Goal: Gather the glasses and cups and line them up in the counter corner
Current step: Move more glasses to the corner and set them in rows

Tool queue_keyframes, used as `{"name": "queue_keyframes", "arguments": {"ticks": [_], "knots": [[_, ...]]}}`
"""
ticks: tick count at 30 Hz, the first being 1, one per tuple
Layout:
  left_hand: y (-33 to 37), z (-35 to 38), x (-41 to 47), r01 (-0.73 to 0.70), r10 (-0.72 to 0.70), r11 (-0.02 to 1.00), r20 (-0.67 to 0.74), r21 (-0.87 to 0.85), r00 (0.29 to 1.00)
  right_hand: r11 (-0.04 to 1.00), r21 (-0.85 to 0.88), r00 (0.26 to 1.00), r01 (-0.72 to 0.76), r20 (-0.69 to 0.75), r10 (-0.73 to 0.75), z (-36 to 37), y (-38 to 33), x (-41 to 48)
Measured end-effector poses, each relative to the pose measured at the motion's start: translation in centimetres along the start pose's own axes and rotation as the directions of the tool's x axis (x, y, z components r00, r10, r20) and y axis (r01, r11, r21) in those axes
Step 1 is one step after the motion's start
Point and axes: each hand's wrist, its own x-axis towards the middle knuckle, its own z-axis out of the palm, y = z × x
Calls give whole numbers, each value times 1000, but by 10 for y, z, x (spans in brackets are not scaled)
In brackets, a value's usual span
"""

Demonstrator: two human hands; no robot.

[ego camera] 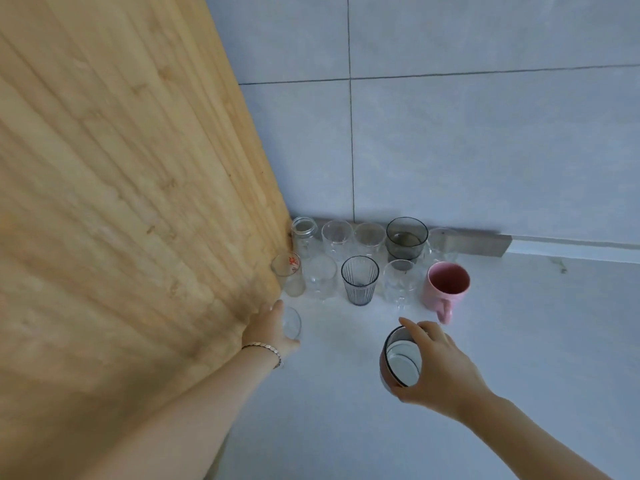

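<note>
Two rows of glasses stand in the counter corner. The back row holds a clear jar (304, 233), clear glasses and a smoky grey glass (406, 237). The front row holds a glass with red print (289, 275), a ribbed grey glass (359, 284), clear glasses and a pink mug (446, 287). My left hand (270, 329) grips a clear glass (292, 323) in front of the rows, beside the wooden panel. My right hand (436, 365) holds a dark-rimmed cup with a white inside (401, 358) from its right side, just above the counter.
A tall wooden panel (121, 202) closes off the left side. Grey tiled wall (450, 133) rises behind the rows, with a metal strip (485, 242) at its base. The white counter (346, 427) stretches to the right and towards me.
</note>
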Motion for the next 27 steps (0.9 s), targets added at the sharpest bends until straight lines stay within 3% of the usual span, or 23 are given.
{"name": "queue_keyframes", "arguments": {"ticks": [6, 12, 19, 23, 27], "knots": [[-15, 4, 36, -108, 108, 973, 12, 206, 994, 995, -3, 995, -97, -10, 97, 24, -28, 12], [-23, 7, 39, -177, 198, 930, -33, 323, 980, 997, 0, 997, -79, 7, 79, 46, -77, 54], [-31, 7, 37, -198, 221, 934, -43, 297, 974, 994, 28, 993, -110, 36, 109, 82, -118, 95], [-35, 12, 33, -207, 238, 936, -77, 285, 968, 967, 214, 989, -138, -29, 147, 97, -121, 92], [-35, 14, 34, -203, 235, 943, -99, 264, 967, 892, 354, 955, -282, 11, 298, 104, -112, 82]]}}
